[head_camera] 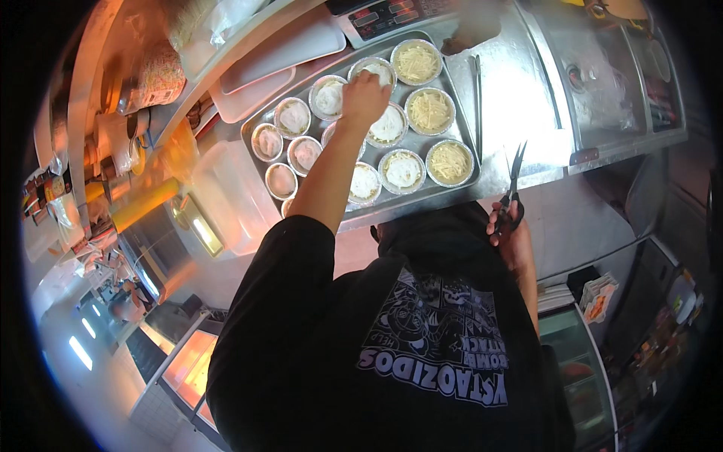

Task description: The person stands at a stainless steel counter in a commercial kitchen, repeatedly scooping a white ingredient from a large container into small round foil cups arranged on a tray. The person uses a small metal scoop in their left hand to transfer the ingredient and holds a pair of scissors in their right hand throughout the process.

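A metal tray (432,195) lies on the counter before me, holding rows of round foil cups. Cups in the right column hold pale shredded filling, such as this shredded-filled cup (430,111). Those in the middle have a white topping, like this white-topped cup (402,172); toward the left the contents look pinkish white. My left hand (366,99) reaches across the tray, fingertips down at a white-topped cup (370,66) in the back row. Whether the fingers pinch anything is hidden. Low at the counter's front edge, my right hand (511,226) grips black-handled scissors (515,175), blades pointing away from me.
A long thin metal utensil (478,107) lies right of the tray. Behind stand white trays (282,48) and a device with a display panel (390,17). A translucent plastic bin (234,192) sits left; a covered counter section (604,85) lies right. A shelf (226,53) overhangs the back left.
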Available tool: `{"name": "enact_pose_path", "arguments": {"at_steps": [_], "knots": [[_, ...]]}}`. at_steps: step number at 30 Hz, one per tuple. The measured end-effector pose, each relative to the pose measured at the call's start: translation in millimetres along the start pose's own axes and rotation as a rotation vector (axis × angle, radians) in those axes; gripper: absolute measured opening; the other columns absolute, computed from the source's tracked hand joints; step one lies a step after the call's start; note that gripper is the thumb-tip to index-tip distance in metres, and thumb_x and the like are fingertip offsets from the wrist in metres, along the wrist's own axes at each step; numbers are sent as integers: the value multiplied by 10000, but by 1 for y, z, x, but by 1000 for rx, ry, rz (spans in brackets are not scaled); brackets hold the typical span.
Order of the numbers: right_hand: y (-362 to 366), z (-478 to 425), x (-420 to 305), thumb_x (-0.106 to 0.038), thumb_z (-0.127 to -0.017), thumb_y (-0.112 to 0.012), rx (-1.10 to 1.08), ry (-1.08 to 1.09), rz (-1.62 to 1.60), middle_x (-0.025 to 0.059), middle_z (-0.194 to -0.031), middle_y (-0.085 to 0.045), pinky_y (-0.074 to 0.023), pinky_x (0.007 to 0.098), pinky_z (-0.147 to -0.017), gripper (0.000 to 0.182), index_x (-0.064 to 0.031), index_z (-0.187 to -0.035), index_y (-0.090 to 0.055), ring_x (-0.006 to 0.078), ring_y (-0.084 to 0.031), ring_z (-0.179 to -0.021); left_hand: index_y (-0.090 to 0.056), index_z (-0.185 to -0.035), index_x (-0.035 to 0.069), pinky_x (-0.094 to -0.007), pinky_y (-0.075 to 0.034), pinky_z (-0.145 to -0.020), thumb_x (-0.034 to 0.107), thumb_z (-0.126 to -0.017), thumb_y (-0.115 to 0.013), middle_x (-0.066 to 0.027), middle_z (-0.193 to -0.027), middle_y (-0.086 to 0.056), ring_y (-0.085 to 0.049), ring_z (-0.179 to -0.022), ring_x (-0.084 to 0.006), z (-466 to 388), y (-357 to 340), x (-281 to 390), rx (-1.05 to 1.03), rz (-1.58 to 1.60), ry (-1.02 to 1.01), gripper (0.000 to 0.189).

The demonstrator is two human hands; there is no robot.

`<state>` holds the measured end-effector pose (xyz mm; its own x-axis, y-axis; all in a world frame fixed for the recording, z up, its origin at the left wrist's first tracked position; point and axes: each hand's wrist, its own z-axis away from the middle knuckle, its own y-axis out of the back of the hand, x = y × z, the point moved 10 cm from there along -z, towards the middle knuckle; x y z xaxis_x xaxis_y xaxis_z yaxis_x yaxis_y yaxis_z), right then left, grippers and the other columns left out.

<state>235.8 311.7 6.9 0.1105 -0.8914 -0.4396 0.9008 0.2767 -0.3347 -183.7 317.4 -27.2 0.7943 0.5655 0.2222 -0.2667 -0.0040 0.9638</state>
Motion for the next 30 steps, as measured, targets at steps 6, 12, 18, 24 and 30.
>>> {"name": "enact_pose_path", "arguments": {"at_steps": [6, 12, 18, 24, 30], "knots": [[0, 3, 0, -525, -1001, -435, -5, 8, 10, 37, -812, -581, -382, 253, -492, 524, -26, -1140, -518, 149, -586, -669, -682, -1060, 35, -460, -355, -1016, 325, -936, -555, -94, -1203, -595, -575, -1130, -258, 13, 4, 10, -45, -85, -297, 340], [16, 1, 12, -570, -975, -457, -20, -15, -6, 28, -811, -568, -390, 258, -517, 570, -32, -1153, -517, 158, -581, -683, -665, -1140, 89, -481, -415, -913, 331, -909, -599, -100, -1146, -602, -588, -1063, -296, 37, 31, -18, 99, -11, -128, 341], [10, -4, 8, -599, -955, -470, -32, -49, 42, 18, -801, -565, -365, 266, -522, 569, -56, -1117, -529, 152, -564, -671, -577, -1266, 87, -563, -365, -968, 465, -914, -537, -195, -1261, -522, -521, -1173, -358, 23, -8, -4, 55, 189, 315, 519], [9, -4, 1, -590, -955, -478, -49, -46, 54, 22, -790, -567, -365, 267, -526, 542, -72, -1100, -542, 158, -564, -675, -729, -1010, 32, -551, -246, -1061, 415, -920, -534, -144, -1307, -496, -479, -1234, -299, 20, -18, 3, -65, 47, 159, 439], [20, 5, 4, -590, -957, -477, -36, -22, 61, 19, -811, -567, -372, 265, -534, 548, -66, -1106, -540, 148, -558, -694, -656, -1141, 68, -567, -208, -1097, 370, -883, -597, -92, -1276, -518, -494, -1222, -261, 40, 11, 0, 263, -22, 25, 402]]}}
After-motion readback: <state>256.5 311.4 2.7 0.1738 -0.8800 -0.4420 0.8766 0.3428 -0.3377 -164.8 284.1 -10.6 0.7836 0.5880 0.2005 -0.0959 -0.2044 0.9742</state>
